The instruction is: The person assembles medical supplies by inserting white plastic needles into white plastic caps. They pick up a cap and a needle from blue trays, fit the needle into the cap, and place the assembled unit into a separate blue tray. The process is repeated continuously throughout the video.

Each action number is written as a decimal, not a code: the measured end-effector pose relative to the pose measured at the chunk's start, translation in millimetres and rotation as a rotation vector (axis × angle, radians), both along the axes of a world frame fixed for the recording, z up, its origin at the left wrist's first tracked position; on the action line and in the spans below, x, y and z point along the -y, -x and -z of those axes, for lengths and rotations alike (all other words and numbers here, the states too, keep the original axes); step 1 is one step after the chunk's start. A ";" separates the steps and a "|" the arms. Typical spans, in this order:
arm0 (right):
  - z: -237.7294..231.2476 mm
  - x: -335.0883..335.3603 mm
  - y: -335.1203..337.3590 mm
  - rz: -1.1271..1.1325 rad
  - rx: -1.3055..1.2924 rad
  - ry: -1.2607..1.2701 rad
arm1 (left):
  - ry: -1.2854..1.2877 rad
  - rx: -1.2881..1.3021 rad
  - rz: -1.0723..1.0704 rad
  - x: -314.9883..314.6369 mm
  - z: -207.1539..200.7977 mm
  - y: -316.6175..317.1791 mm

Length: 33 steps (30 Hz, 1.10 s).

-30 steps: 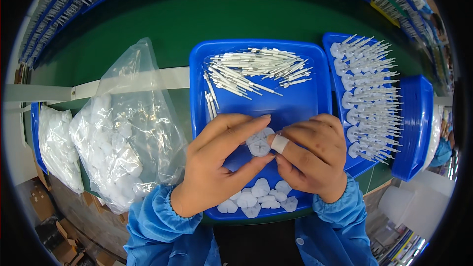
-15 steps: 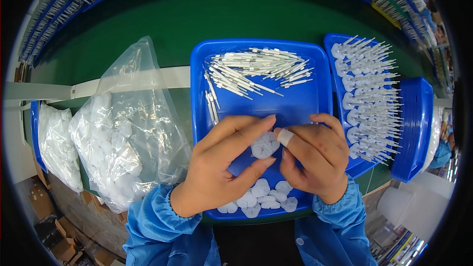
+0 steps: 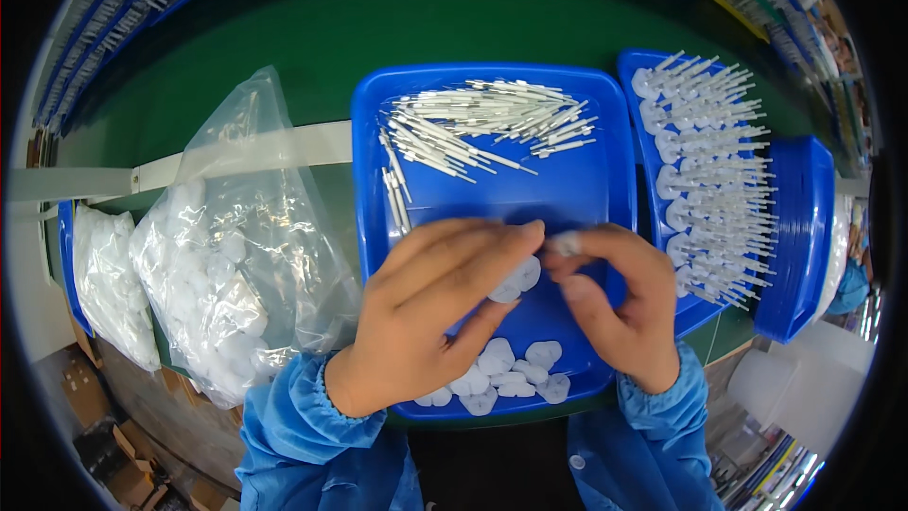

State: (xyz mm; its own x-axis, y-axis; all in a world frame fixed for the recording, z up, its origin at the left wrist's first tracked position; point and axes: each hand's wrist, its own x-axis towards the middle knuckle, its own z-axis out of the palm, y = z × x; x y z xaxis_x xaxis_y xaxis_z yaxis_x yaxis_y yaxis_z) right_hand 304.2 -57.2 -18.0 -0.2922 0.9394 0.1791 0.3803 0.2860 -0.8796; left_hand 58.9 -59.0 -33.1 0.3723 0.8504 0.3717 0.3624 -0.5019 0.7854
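Over the near half of a blue tray [image 3: 454, 197], my left hand [image 3: 426, 289] is closed on a translucent white plastic disc [image 3: 518, 281] with a dimpled face, gripped between thumb and fingers. My right hand [image 3: 619, 298], a bandage on one finger, is just right of the disc. Its fingertips are smeared by motion, so whether they hold anything is unclear. Thin white sticks [image 3: 482, 123] lie heaped at the tray's far end. Several similar discs [image 3: 511, 376] lie loose at its near end, below my hands.
To the right, another blue tray [image 3: 636, 59] bears rows of discs with sticks attached [image 3: 714, 180], beside stacked blue trays [image 3: 799, 237]. At left are a clear bag of white pieces [image 3: 227, 274] and a second filled bag [image 3: 113, 284]. Loaded racks [image 3: 142, 24] line the green table's far side.
My right hand has shifted slightly right, its thumb moving away from the disc and its fingers now blurred. My left hand keeps the disc, its fingers now covering more of it.
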 end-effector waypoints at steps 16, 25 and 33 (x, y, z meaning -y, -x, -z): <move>0.5 24.3 -21.2 -0.024 0.577 -0.256 | 0.115 -0.348 0.084 13.1 -6.0 -10.2; 16.3 27.6 -20.7 -0.025 0.589 -0.353 | 0.023 -0.385 0.136 1.2 -1.3 -30.6; -2.5 89.3 -69.8 0.303 0.559 -0.315 | 0.032 -0.434 0.048 20.1 -15.3 -15.0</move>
